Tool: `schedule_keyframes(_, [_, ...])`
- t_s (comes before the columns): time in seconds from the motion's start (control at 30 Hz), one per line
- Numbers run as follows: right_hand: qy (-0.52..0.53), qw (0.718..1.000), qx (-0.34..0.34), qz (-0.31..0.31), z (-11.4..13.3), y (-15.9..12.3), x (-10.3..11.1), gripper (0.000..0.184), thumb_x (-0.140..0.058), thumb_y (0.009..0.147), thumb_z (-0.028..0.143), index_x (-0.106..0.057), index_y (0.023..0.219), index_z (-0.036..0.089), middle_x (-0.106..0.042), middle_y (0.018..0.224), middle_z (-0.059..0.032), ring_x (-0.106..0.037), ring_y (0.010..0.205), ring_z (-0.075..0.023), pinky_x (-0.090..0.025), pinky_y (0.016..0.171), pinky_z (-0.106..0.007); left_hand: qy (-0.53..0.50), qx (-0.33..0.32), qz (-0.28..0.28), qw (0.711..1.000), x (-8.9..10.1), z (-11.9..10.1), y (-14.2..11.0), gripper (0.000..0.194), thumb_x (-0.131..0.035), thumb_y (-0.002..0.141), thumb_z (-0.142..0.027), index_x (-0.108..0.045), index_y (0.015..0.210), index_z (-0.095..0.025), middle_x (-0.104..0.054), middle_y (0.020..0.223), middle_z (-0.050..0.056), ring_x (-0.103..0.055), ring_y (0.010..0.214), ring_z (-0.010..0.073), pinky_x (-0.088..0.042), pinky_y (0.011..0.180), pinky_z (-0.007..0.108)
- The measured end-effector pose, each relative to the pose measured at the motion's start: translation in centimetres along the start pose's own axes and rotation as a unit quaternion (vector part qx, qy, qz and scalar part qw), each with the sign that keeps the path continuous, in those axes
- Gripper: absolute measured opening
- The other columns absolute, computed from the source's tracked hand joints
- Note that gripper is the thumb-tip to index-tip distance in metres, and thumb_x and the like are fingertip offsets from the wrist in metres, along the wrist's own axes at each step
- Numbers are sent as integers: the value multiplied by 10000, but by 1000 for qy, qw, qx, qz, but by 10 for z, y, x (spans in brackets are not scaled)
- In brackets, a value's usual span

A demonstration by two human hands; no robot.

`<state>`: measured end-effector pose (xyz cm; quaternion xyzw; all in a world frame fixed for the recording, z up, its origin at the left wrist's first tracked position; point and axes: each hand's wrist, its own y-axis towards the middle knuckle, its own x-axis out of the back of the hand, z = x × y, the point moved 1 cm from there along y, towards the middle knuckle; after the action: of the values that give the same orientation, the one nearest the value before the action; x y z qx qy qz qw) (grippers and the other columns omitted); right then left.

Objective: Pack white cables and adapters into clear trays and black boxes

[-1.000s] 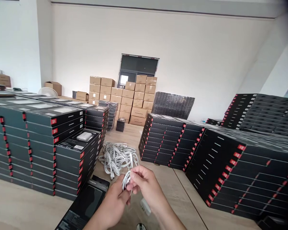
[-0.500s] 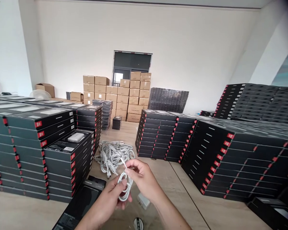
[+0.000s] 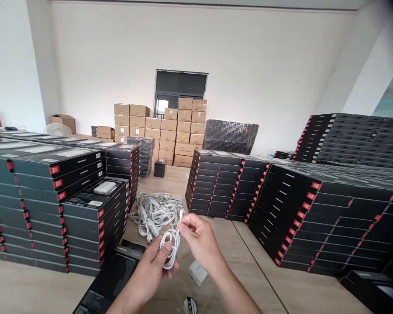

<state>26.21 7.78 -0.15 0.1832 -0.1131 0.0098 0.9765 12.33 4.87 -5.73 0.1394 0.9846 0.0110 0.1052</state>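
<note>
A coiled white charging cable (image 3: 172,247) is held between my two hands above the table. My left hand (image 3: 159,258) is closed around the coil, thumb on top of the loops. With finger and thumb, my right hand (image 3: 194,230) pinches the cable near one end, and its plug (image 3: 181,213) points up and away from me. Just beyond lies a tangled heap of white cables (image 3: 157,211). Under my right wrist rests a white power adapter (image 3: 198,273). An open black box (image 3: 118,270) lies left of my left forearm, partly covered by it.
Tall stacks of black boxes with red tabs stand on the left (image 3: 81,222) and right (image 3: 281,209). A white adapter (image 3: 105,188) sits on the lower left stack. Brown cartons (image 3: 167,135) rise at the back. A round black-and-white label (image 3: 190,305) lies at the front.
My right hand has moved slightly to the right and up, turning the plug end more upright. My left hand keeps hold of the coil, nearly in place.
</note>
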Motion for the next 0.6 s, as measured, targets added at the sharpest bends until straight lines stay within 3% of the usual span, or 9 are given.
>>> schedule_keyframes(0.13, [-5, 999, -47, 9, -4, 1, 2, 152, -613, 750, 313, -582, 687, 178, -554, 581, 36, -469, 546, -122, -365, 528, -241, -1, 0, -11, 1000, 0, 2, 0, 450, -547, 795, -618, -515, 915, -186, -643, 677, 4, -488, 549, 105, -336, 507, 219])
schedule_keyframes(0.3, [99, 987, -116, 49, -9, 0, 2, 180, -643, 715, 341, -553, 683, 188, -562, 536, 39, -488, 499, -119, -358, 458, -224, -5, 10, -27, 1000, 0, 1, 0, 506, -571, 771, -628, -544, 995, -176, -631, 685, -3, -487, 561, 114, -356, 519, 226])
schedule_keyframes(0.43, [144, 981, -108, 68, -7, -1, 0, 207, -682, 699, 345, -553, 685, 183, -576, 548, 38, -494, 495, -108, -372, 475, -223, -1, 11, -28, 1000, 4, 1, 2, 526, -585, 761, -628, -549, 1015, -169, -602, 674, -16, -474, 553, 110, -346, 510, 223])
schedule_keyframes(0.6, [127, 988, -78, 47, -8, 0, -4, 250, -693, 719, 391, -559, 707, 180, -573, 530, 37, -489, 504, -110, -385, 505, -231, 0, 6, -10, 1000, 8, 1, 4, 482, -549, 793, -622, -545, 953, -167, -571, 603, -32, -427, 478, 86, -285, 471, 215])
